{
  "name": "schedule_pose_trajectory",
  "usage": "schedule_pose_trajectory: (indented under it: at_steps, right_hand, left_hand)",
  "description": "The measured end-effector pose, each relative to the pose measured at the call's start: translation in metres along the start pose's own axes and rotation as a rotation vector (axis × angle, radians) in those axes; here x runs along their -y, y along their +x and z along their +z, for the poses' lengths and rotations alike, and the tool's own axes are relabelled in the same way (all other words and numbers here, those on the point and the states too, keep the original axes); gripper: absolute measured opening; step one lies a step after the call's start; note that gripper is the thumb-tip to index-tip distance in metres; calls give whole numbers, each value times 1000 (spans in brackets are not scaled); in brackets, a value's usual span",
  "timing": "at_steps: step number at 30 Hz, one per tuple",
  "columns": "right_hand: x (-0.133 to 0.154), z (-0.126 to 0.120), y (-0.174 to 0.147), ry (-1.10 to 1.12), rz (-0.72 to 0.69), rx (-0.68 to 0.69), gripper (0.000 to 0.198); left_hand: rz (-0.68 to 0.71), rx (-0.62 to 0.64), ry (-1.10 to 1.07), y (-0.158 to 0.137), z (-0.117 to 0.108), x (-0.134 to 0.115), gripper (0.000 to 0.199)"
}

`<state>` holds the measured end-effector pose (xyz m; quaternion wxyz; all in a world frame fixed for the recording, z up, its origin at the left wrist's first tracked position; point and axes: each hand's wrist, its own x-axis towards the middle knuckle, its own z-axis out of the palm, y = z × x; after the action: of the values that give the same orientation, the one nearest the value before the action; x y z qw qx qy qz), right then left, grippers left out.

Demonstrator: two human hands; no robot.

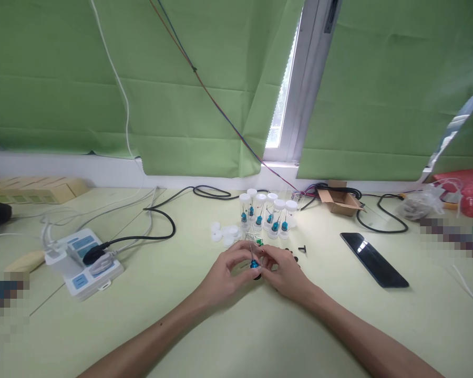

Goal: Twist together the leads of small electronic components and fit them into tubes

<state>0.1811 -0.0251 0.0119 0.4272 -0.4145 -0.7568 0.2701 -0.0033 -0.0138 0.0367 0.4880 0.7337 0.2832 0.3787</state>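
Observation:
Low over the table, my left hand [232, 269] pinches a small blue part with a thin metal shaft [254, 264] between thumb and fingers. My right hand [284, 269] meets it from the other side, its fingertips closed together against the part; anything else in them is too small to make out. Just beyond stand several see-through tubes with white caps [278, 203], each with a similar blue piece and thin shaft inside. Loose white caps [229, 232] lie to their left. A small green piece [259, 242] shows behind my fingers, and dark bits lie partly hidden by my right hand.
A black T-shaped piece [302, 249] and a phone [374, 260] lie to the right. Behind them sits an open cardboard box [340, 201] beside black cables. At left is a white power strip [84, 262] with plugs and cords. Green curtains [197, 121] hang behind the table.

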Motion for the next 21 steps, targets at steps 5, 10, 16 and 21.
schedule_pose_trajectory:
  at_steps: [5,10,16,21]
  right_hand:
    - [4,-4,2,-24,17,-32,15]
    - [2,-7,2,59,56,-107,24]
    - [0,-11,4,367,114,-140,33]
    - [2,-12,6,547,152,-99,31]
  left_hand:
    - [52,-126,14,3,-9,7,13]
    - [28,-118,103,2,-11,8,11]
    - [24,39,298,-2,-4,-1,4]
    - [29,77,383,-2,-4,-3,5]
